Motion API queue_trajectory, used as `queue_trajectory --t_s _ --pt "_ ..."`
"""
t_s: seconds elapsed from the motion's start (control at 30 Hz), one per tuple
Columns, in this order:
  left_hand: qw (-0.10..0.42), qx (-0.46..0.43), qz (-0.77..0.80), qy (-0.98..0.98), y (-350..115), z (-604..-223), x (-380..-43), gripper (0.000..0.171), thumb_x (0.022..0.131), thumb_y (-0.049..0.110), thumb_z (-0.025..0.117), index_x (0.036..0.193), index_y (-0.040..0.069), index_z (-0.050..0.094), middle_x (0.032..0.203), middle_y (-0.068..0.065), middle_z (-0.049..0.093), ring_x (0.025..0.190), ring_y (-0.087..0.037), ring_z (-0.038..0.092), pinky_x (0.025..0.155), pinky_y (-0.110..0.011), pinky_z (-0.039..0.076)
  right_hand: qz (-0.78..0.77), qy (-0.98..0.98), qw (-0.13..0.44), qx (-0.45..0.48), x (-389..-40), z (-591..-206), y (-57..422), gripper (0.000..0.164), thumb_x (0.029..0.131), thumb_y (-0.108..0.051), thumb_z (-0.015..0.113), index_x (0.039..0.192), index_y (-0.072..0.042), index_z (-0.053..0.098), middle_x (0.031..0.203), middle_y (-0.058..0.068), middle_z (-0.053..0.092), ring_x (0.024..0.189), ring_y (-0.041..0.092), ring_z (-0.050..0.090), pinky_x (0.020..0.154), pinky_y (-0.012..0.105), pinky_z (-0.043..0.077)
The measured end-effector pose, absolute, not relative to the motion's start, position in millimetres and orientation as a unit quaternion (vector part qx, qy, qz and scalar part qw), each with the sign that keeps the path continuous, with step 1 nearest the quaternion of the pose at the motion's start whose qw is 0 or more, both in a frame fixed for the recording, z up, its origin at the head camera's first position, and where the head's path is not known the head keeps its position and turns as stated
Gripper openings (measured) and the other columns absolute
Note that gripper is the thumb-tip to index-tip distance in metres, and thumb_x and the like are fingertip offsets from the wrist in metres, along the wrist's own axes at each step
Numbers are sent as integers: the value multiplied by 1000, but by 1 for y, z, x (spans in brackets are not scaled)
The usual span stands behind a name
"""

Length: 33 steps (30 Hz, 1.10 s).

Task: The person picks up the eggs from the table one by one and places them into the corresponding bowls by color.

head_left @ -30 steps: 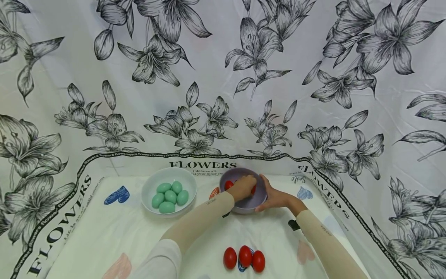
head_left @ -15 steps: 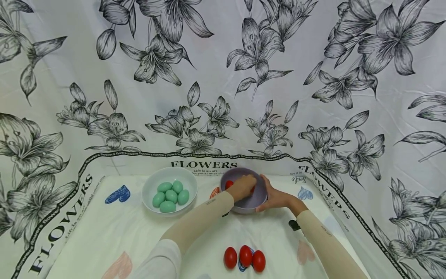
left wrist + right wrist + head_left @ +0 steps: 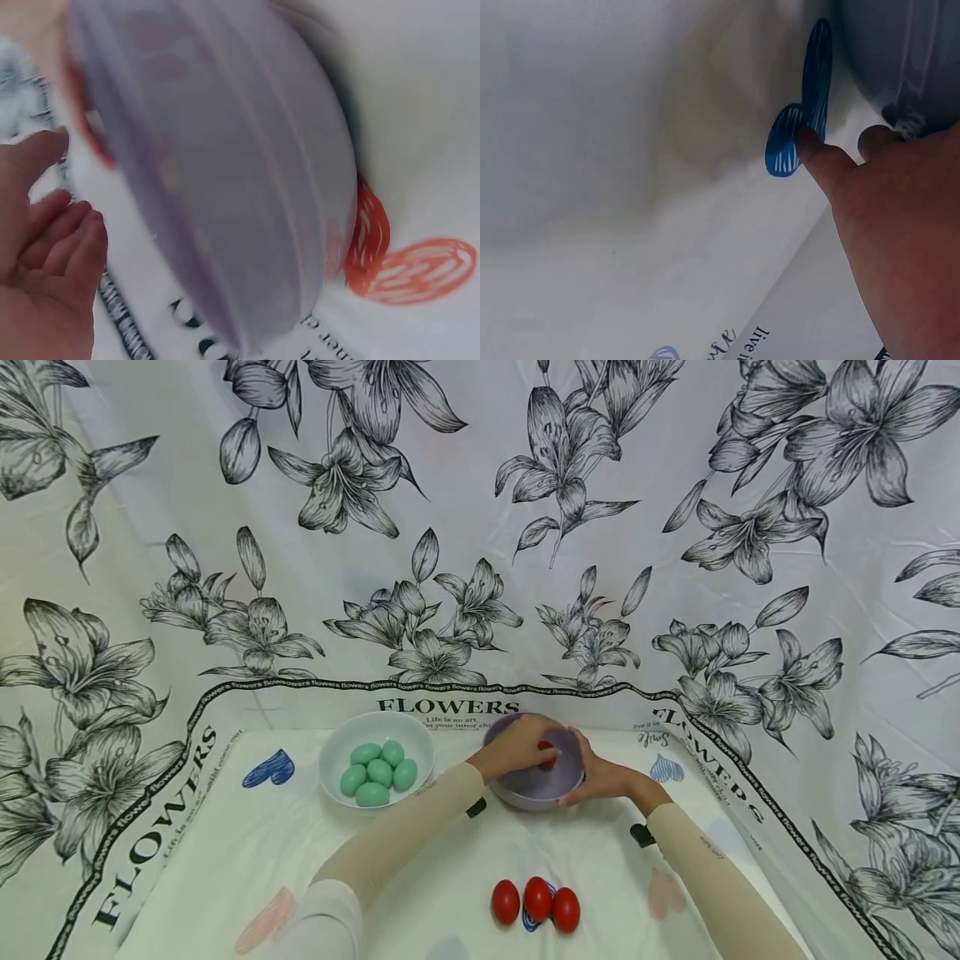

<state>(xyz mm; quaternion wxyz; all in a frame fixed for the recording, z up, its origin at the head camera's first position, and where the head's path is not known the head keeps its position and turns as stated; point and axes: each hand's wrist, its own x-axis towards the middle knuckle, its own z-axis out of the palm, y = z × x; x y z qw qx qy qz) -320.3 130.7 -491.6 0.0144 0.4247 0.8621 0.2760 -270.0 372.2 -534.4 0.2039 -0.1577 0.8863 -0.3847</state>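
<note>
A purple bowl (image 3: pixel 536 783) stands upright on a pale cloth (image 3: pixel 405 893), toward the far edge of the table and straight ahead of a person. Inside it, part of a red egg (image 3: pixel 550 762) shows beside the left hand (image 3: pixel 516 748). That hand reaches over the near left rim; its thumb and loosely bent fingers are apart, with no egg visible between them in the left wrist view. Any other eggs beneath the hand are hidden.

The right hand (image 3: pixel 603 778) holds the bowl's right side, fingers toward the far part and thumb toward the near part, clamped round the wall. This probably steadies it, since a light, round bowl could slide or tip when touched inside.

Just left of this bowl is a white bowl (image 3: pixel 378 727) of six green eggs (image 3: pixel 380 772), gathered near its middle, perhaps because the sloping wall keeps them together. The separate bowls seem to keep the colours apart.

Nearer the person, three red eggs (image 3: pixel 537 898) lie close together on the cloth, in easy reach. Behind everything hangs a flower-printed curtain (image 3: pixel 480 460).
</note>
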Motion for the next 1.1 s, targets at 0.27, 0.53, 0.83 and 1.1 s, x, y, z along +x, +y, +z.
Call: queue_trajectory --t_s 0.27,0.53,0.83,1.1 --pt "-28 423 440 791 74 -463 -277 60 102 40 73 156 22 55 159 5 54 141 -11 54 112 -33 48 -379 888 212 -152 -269 -530 372 149 78 -43 95 166 -19 -23 174 21 -2 156 43 20 122 63 27" --pt "5 415 484 771 26 -471 -208 63 102 47 70 160 35 47 164 18 43 151 -12 43 120 -45 41 -383 888 201 -158 -265 -531 373 148 78 -37 96 166 -15 -21 172 26 0 153 48 23 121 66 28" --pt "75 415 507 752 8 -518 -154 67 102 45 71 162 30 45 166 8 42 151 -12 42 120 -39 40 -384 887 198 -163 -269 -530 375 148 77 -36 96 166 -16 -21 173 24 1 154 47 22 121 67 25" --pt "161 382 490 767 5 -554 -122 71 98 47 76 161 29 47 164 11 45 150 -9 42 120 -36 38 -390 884 204 -160 -272 -530 371 148 77 -35 96 166 -19 -22 173 24 -3 154 48 19 122 68 23"
